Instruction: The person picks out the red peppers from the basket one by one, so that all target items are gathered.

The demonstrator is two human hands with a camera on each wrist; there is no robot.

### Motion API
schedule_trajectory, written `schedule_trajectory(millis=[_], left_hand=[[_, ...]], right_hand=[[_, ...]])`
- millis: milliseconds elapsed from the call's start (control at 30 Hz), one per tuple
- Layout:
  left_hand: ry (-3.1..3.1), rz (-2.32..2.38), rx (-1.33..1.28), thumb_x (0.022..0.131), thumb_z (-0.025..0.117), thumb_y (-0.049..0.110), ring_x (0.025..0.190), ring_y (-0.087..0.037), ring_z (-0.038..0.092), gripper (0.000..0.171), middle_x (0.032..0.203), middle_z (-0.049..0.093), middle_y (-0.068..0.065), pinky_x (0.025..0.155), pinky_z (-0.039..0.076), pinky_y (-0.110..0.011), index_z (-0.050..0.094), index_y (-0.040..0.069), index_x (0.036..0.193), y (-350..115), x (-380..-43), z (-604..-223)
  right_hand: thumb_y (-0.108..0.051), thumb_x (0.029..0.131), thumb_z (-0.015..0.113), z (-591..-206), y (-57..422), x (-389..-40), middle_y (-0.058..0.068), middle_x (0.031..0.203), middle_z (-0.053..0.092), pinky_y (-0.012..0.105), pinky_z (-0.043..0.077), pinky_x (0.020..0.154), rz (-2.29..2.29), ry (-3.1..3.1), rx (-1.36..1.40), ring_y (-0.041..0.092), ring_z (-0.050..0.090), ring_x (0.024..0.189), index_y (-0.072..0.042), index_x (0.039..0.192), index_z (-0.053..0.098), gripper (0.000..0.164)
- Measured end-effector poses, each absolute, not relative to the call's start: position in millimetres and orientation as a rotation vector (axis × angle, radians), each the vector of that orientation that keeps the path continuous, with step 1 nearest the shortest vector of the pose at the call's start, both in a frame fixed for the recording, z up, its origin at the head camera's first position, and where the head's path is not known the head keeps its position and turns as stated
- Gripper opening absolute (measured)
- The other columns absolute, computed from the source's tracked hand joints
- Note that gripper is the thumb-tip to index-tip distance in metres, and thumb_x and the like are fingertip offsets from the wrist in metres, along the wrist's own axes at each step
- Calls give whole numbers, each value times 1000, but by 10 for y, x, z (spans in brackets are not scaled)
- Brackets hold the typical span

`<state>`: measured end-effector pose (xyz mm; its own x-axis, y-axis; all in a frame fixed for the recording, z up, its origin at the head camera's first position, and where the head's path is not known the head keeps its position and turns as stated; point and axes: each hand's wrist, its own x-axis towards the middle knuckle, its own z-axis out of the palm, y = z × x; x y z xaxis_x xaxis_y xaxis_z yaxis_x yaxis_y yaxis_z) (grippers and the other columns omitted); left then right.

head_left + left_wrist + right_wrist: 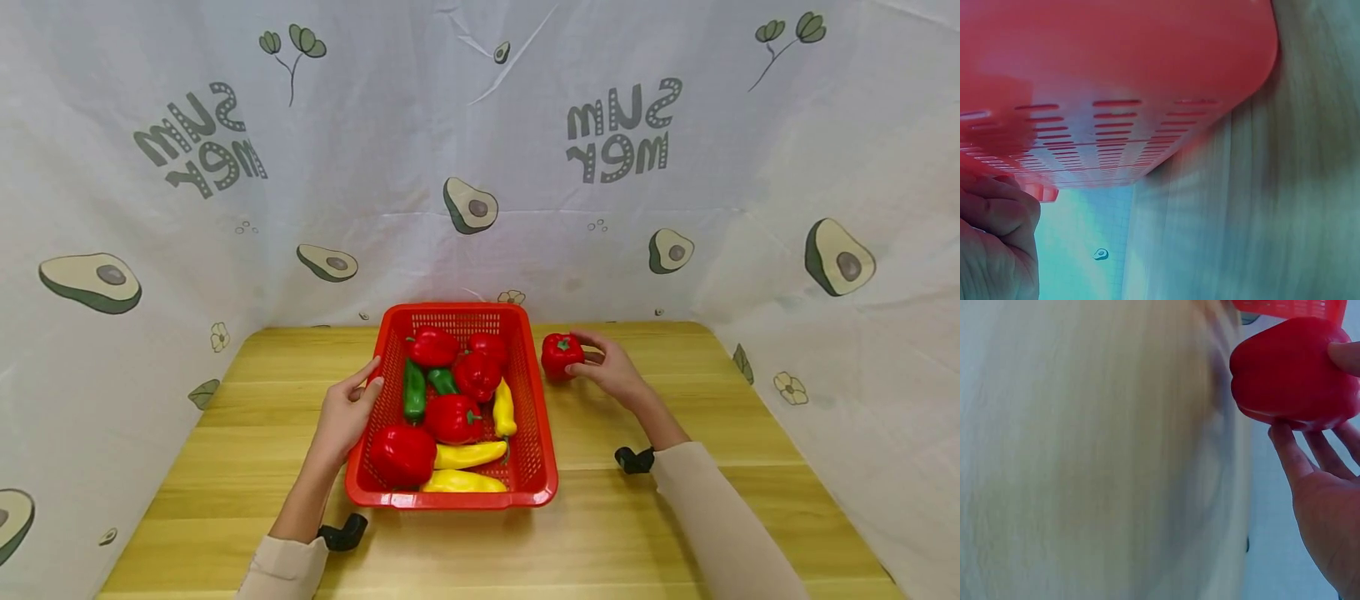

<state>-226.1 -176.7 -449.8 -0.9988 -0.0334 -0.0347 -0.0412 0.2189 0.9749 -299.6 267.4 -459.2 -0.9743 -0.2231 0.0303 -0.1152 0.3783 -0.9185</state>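
First: Your right hand [611,367] grips the red pepper [557,358] between thumb and fingertips, just outside the right wall of the red basket [451,500]. Whether it touches the wooden table [450,558], I cannot tell.

Second: Then you should mind this grip. The skin looks smooth and round, so if you squeeze unevenly, the pepper may turn and slip out from your fingertips.

First: And your left hand [343,417] holds the left rim of the basket, with thumb and forefinger at the edge. How strongly you press there, I cannot tell.

Second: If you pulled or pressed too much with this hand, the basket could slide or tilt, I think, and knock against the pepper beside it.

First: Please notice also the black piece [634,460] at your right wrist. Carried low over the basket, it could catch on the rim.

Second: Inside, the yellow peppers [471,455] and several other red ones [453,419] lie close together. Anything you let fall on these rounded backs would perhaps roll.
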Motion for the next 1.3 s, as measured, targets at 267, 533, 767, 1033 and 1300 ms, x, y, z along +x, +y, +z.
schedule_trajectory(millis=[267, 533, 767, 1033, 1300], left_hand=[[2447, 1977, -73, 106, 60, 30, 83, -26, 74, 46, 108, 75, -28, 65, 61, -28, 54, 26, 151, -1760, -2255, -4522], [2437, 2001, -70, 106, 60, 30, 86, -27, 75, 47, 113, 74, -28, 66, 61, -28, 53, 25, 152, -1750, -2261, -4548], [2457, 2010, -123, 105, 61, 30, 85, -25, 75, 44, 109, 75, -27, 65, 60, -26, 57, 27, 149, -1732, -2261, -4557], [2486, 2000, -131, 105, 61, 28, 80, -25, 75, 43, 102, 76, -26, 63, 60, -27, 58, 27, 148, -1723, -2271, -4569], [2484, 2012, -141, 105, 61, 29, 79, -23, 75, 42, 101, 76, -26, 62, 60, -27, 59, 27, 148, -1719, -2256, -4556]], right_hand=[[-4, 97, 67, -4668, 2676, -3066, 29, 162, 30, 30, 52, 105, -1686, 2497, -311, 50, 43, 143, 3, 159, 30, 73], [-5, 98, 66, -4682, 2677, -3113, 29, 163, 29, 38, 49, 107, -1645, 2528, -303, 50, 43, 143, 3, 160, 28, 74], [-1, 97, 63, -4673, 2660, -3098, 30, 163, 30, 24, 53, 101, -1658, 2523, -314, 51, 43, 142, 4, 160, 27, 73], [-4, 97, 64, -4636, 2690, -3029, 29, 162, 33, 50, 43, 114, -1648, 2566, -327, 49, 39, 146, 2, 159, 30, 71], [-8, 97, 69, -4445, 2617, -2863, 28, 159, 38, 59, 32, 119, -1596, 2722, -373, 48, 36, 147, 5, 153, 39, 66]])
